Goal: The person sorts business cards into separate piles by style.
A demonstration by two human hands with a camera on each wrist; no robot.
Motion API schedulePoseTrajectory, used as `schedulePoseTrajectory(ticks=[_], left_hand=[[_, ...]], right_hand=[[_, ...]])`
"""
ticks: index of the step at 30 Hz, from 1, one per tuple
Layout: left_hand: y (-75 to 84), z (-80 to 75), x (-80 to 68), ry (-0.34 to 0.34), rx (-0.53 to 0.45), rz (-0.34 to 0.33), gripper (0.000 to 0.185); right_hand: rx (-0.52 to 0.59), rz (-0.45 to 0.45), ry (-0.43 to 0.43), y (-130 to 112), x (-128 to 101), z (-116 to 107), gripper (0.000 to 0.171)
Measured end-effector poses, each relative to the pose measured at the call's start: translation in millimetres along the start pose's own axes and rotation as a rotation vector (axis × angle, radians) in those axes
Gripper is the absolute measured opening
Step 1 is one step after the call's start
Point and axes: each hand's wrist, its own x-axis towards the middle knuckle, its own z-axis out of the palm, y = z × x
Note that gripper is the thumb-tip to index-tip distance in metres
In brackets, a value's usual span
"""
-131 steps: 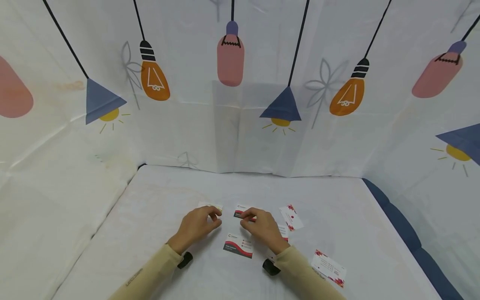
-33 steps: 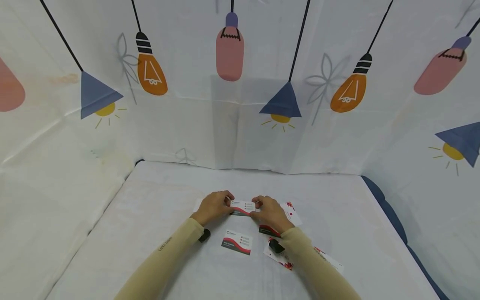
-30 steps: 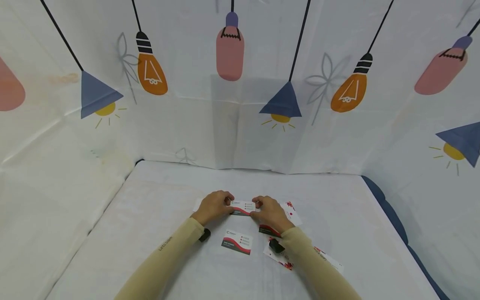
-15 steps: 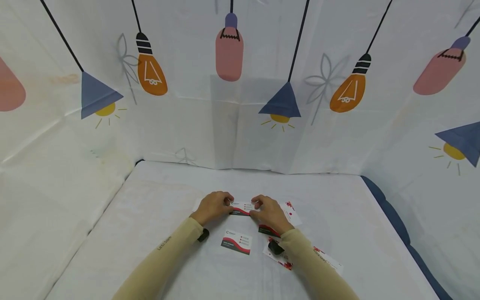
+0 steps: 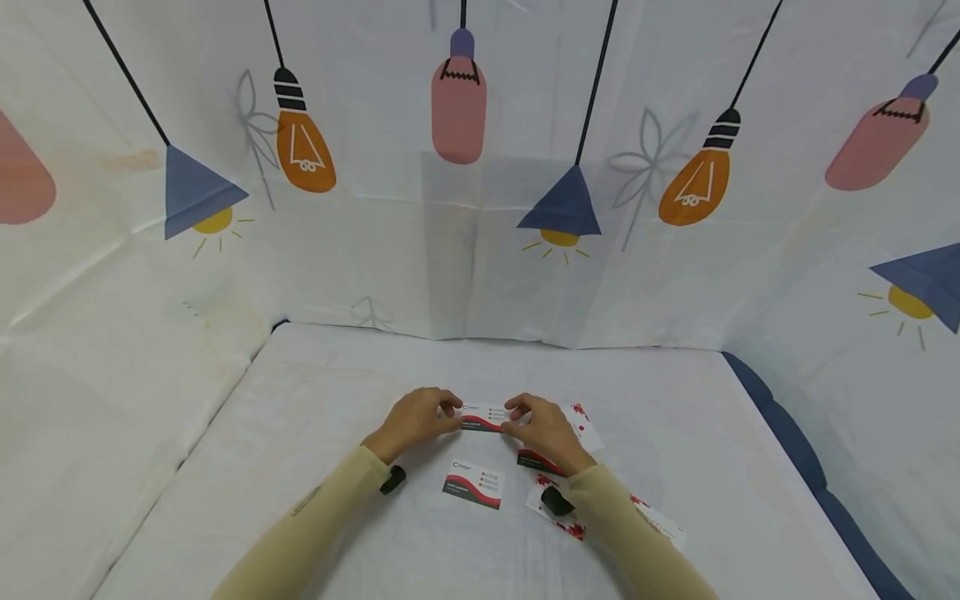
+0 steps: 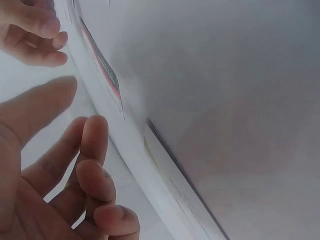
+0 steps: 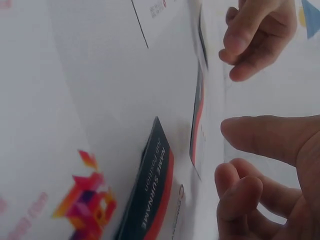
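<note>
A white business card with a red and dark band point(image 5: 483, 415) lies flat on the white-covered table point(image 5: 337, 392), between my two hands. My left hand point(image 5: 417, 414) has its fingertips at the card's left end. My right hand point(image 5: 542, 423) has its fingertips at the right end. In the left wrist view the thumb and fingers point(image 6: 92, 145) are spread, with nothing between them and the card's edge point(image 6: 102, 67) beyond. In the right wrist view the thumb point(image 7: 270, 135) and loosely bent fingers hold nothing, and the card point(image 7: 197, 117) sits just past them.
Nearer me lies a second banded card point(image 5: 474, 483). A dark card point(image 5: 532, 458) reading NAME SURNAME point(image 7: 155, 190) sits by my right wrist. White cards with red splashes point(image 5: 585, 427) point(image 5: 660, 523) lie to the right. A printed cloth backdrop point(image 5: 480, 208) walls the table's far and side edges.
Over the last second both hands stayed at the card's ends. My left hand has drawn slightly back towards me, and the fingers of both hands have loosened.
</note>
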Motion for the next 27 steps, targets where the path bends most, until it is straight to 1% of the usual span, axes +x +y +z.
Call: schedulePoseTrajectory(ticks=[6, 10, 13, 16, 19, 24, 27], left_hand=[[-2.0, -2.3, -13.1, -0.026, 0.002, 0.06, 0.028], [-1.8, -2.4, -20.9, -0.067, -0.008, 0.084, 0.029], [-1.0, -1.5, -26.6, -0.101, -0.019, 0.113, 0.03], [-0.8, 0.8, -31.6, -0.119, -0.02, 0.144, 0.031], [-1.6, 2.4, -35.9, -0.129, -0.033, 0.156, 0.033], [-3.1, 3.3, -41.5, -0.156, -0.067, 0.157, 0.036], [-3.9, 4.0, -44.1, -0.17, -0.075, 0.178, 0.038]], right_hand=[[-0.029, -0.046, -0.031, -1, -12, 5, 0.031], [-0.054, -0.085, -0.06, -5, -22, 9, 0.029], [-0.077, -0.102, -0.082, -8, -28, 11, 0.028], [-0.082, -0.116, -0.106, -8, -33, 12, 0.028], [-0.084, -0.124, -0.123, -6, -36, 14, 0.027], [-0.105, -0.13, -0.13, -6, -42, 17, 0.029], [-0.133, -0.134, -0.134, -7, -46, 18, 0.032]])
